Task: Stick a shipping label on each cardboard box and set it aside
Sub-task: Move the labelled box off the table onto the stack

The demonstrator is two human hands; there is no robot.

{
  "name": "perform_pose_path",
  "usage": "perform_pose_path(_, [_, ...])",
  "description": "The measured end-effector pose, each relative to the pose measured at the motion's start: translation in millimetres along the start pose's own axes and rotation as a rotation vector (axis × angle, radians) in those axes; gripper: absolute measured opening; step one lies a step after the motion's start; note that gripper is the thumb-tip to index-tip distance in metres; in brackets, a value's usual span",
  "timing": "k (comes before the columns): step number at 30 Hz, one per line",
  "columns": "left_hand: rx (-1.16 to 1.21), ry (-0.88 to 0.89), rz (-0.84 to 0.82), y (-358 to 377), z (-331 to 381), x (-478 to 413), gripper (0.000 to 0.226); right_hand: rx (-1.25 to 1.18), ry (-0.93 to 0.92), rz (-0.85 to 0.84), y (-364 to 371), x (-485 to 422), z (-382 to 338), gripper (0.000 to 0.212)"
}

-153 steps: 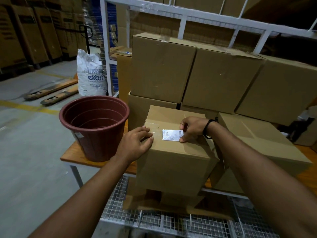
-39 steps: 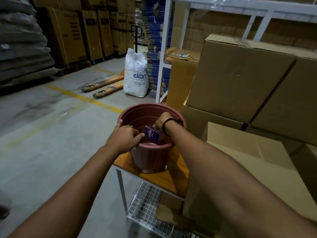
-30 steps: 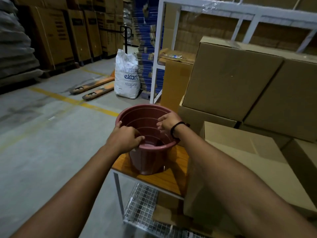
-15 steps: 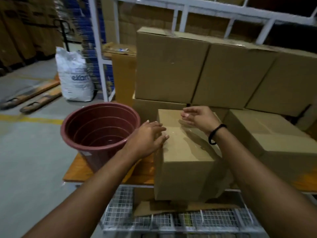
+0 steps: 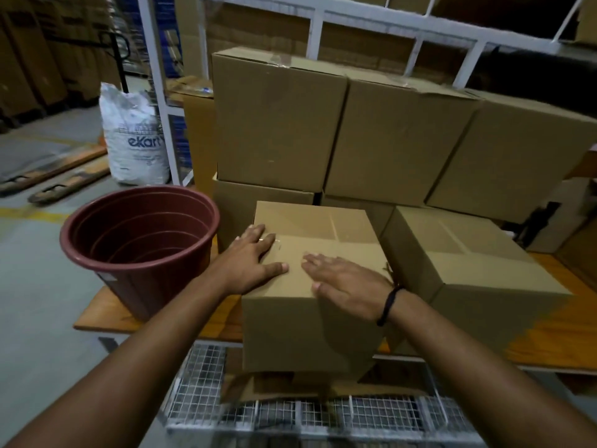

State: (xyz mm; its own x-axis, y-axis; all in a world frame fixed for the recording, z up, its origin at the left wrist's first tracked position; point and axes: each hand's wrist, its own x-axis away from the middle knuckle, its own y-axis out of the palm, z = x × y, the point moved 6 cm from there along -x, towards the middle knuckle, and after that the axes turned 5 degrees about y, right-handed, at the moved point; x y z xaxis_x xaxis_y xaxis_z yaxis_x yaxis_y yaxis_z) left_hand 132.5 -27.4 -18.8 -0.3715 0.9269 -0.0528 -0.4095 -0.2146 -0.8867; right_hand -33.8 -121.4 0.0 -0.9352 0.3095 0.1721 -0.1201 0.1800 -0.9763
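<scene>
A brown cardboard box (image 5: pixel 323 227) stands at the front edge of the wooden table (image 5: pixel 106 315), directly before me. My left hand (image 5: pixel 250 261) lies flat on the left part of its top, fingers straight. Flat on the near right part of the same top rests my right hand (image 5: pixel 345 279), with a black band on its wrist. No label shows on the box top; my right hand covers part of it. A second closed box (image 5: pixel 465 253) sits just to the right, touching the first.
A red-brown plastic bucket (image 5: pixel 139 237) stands on the table's left end. Several large cardboard boxes (image 5: pixel 281 124) are stacked behind, against a white metal rack (image 5: pixel 155 76). A wire-mesh shelf (image 5: pixel 290 412) lies below the table. A white sack (image 5: pixel 132 137) stands on the floor at left.
Both hands left the bucket rim and came over to the box. They now lie flat on its top, the right hand lowered from above the far edge.
</scene>
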Motion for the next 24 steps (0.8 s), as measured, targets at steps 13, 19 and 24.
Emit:
perform_pose_path(13, [0.141,-0.055,-0.024,3,-4,0,0.075,-0.026,0.126,0.039,-8,26,38,0.069])
perform_pose_path(19, [0.837,-0.002,0.381,12,-23,37,0.078,0.213,0.126,0.019,10,24,39,0.113])
perform_pose_path(24, [0.615,0.095,0.427,44,-16,74,0.095,0.231,0.046,0.088,9,25,33,0.084])
